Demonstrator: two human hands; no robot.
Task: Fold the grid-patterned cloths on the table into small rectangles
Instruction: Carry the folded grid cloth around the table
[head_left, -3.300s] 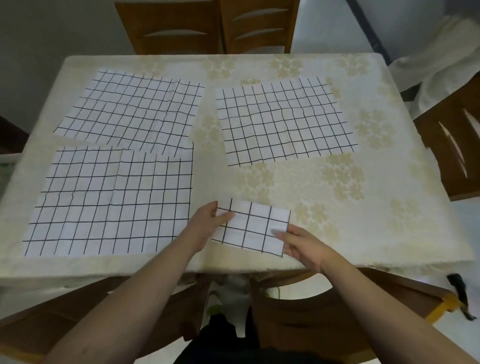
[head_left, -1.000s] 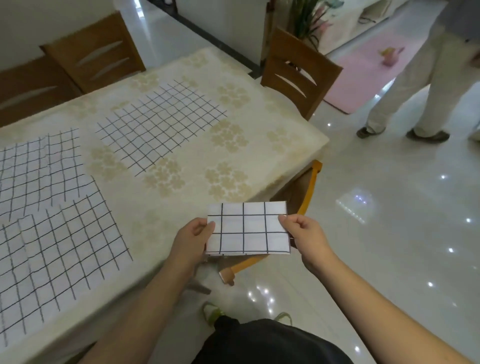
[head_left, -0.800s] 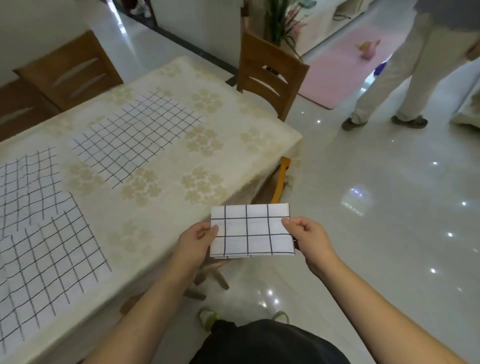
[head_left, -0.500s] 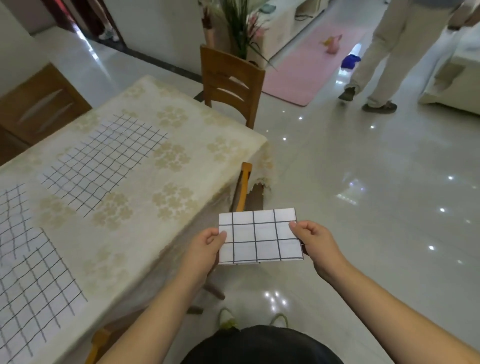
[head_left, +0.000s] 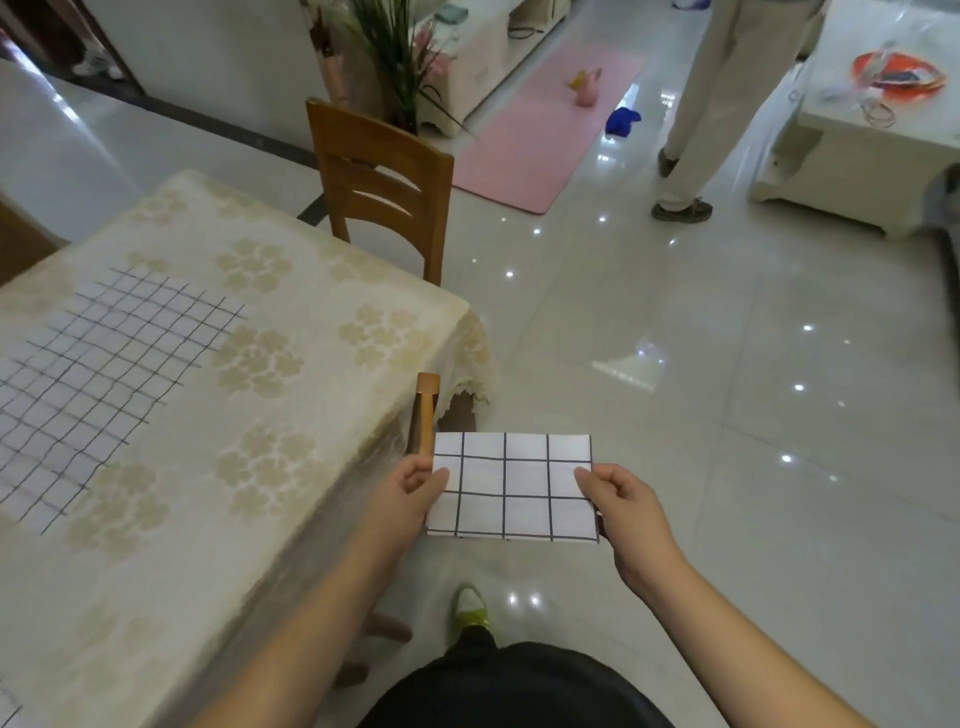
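- The fingers under the folded cloth (head_left: 511, 488) are hidden, so only the thumbs and some knuckles show.
- The flat cloth (head_left: 104, 374) on the table (head_left: 291, 415) runs off the left edge. A tiny bit of one more grid cloth shows at the bottom left corner.
- A chair (head_left: 427, 410) sits under the table corner, and only its top post shows, just above the left thumb.
- A second person (head_left: 727, 93) stands far ahead of the hands, cut off above the legs.
- The left hand (head_left: 405, 499) pinches the left edge of the folded cloth. Its thumb lies on top and the fingers curl below.
- The right hand (head_left: 623, 509) pinches the right edge the same way, thumb on top.
- The folded cloth is a small rectangle between the two hands. It is held flat in the air over the floor (head_left: 727, 389), just right of the table corner.
- The flat cloth lies well to the left of the left hand.
- Another chair (head_left: 384, 187) stands at the far side of the table, up past the fingers.
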